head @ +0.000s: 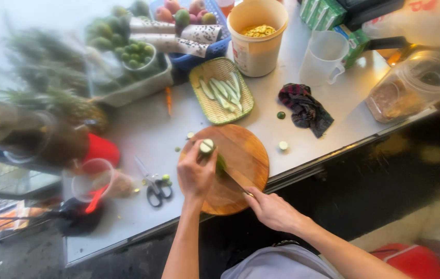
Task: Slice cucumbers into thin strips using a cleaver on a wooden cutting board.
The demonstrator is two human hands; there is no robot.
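Note:
My left hand [195,173] grips a green cucumber [208,147] and holds it on a round wooden cutting board [248,155]; the pale cut end points away from me. My right hand [273,209] holds a knife [235,182] by the handle at the board's near edge. Its blade reaches toward the cucumber beside my left fingers. Behind the board sits a green woven tray [202,95] holding several long cucumber strips [223,90]. Small cut cucumber ends [283,145] lie on the metal counter [142,129] around the board.
Scissors [154,185] lie left of the board. A dark cloth [305,108], a clear jug [323,57], a yellow bucket [257,36] and a plastic jar [411,85] stand behind. Pineapples [49,82], limes [135,54] and a blue fruit basket [199,57] crowd the back left. The counter edge runs just right of the board.

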